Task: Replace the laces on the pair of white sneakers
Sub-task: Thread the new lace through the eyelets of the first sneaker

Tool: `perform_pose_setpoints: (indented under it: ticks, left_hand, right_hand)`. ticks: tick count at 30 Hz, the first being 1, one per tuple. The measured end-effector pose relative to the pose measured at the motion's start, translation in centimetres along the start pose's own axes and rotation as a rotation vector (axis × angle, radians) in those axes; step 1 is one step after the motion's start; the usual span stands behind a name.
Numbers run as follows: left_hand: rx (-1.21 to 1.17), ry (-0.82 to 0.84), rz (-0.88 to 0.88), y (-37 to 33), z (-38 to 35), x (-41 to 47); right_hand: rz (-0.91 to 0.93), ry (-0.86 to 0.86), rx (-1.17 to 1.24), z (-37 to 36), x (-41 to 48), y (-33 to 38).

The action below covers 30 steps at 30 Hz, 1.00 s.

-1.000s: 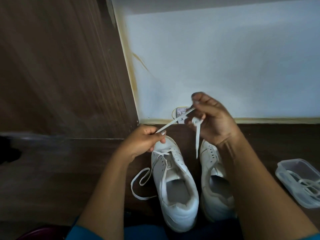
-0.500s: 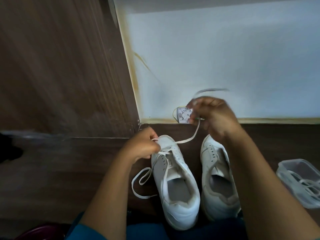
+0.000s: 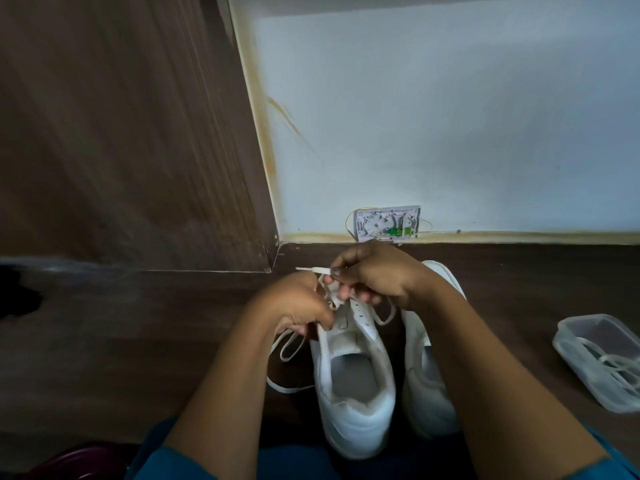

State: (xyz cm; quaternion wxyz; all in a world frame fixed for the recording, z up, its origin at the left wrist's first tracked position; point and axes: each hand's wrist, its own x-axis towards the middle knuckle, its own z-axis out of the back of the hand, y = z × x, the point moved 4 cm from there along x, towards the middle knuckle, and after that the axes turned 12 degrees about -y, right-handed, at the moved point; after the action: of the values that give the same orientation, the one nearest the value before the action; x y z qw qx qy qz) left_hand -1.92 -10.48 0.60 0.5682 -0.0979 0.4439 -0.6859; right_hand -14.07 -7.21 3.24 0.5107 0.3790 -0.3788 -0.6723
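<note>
Two white sneakers sit side by side on the dark wood floor (image 3: 138, 341), just short of the white wall (image 3: 450, 116). Both lie with their long axes running straight away from the person, toes toward the wall and heel openings toward the person's lap. The left sneaker (image 3: 349, 382) is almost fully visible. The right sneaker (image 3: 427, 382) is partly covered by the right forearm, so only its toe and inner side show.

One white lace (image 3: 287, 346) is on the left sneaker. A slack loop of it spills onto the floor to the left of the shoe, and a shorter bend shows between the two shoes.

Both hands are over the front eyelets of the left sneaker. The right hand (image 3: 375, 277) has its thumb and forefinger pinched on the lace just behind the stiff tip, which sticks out level and points left; its other fingers are curled under. The left hand (image 3: 298, 306) is closed, knuckles up, on the lace beside the eyelets, and the loose loop runs up into its fingers.

One clear plastic container (image 3: 571, 344) lies well apart on the floor to the right, lidless, with white laces coiled inside; I cannot count them. One small white wall box (image 3: 388, 223) sits at the skirting beyond the toes.
</note>
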Motion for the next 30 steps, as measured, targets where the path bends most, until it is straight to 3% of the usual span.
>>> perform_pose_setpoints:
  ticks: [2, 6, 10, 13, 18, 30]
  left_hand:
    - [-0.030, -0.028, -0.015, 0.2, 0.4, 0.2]
    - [-0.041, -0.070, -0.022, 0.8, 0.4, 1.2]
    - [0.087, -0.169, -0.110, 0.3, 0.1, 1.4]
    - [0.165, -0.167, -0.176, -0.1, -0.4, 1.5]
    - [0.001, -0.150, -0.092, 0.9, -0.1, 2.3]
    - [-0.201, -0.130, 0.048, 2.3, 0.1, 2.7]
  right_hand:
    - [-0.064, 0.082, 0.046, -0.8, 0.1, -0.7]
    - [-0.008, 0.101, -0.325, -1.3, 0.4, -1.9]
    - [0.068, -0.092, -0.199, 0.1, 0.4, -1.3]
    - [-0.060, -0.094, -0.116, 0.5, 0.3, -1.8]
    - [-0.123, 0.043, -0.300, -0.9, -0.1, -2.0]
    - [0.061, -0.164, -0.491, -1.2, 0.6, -2.1]
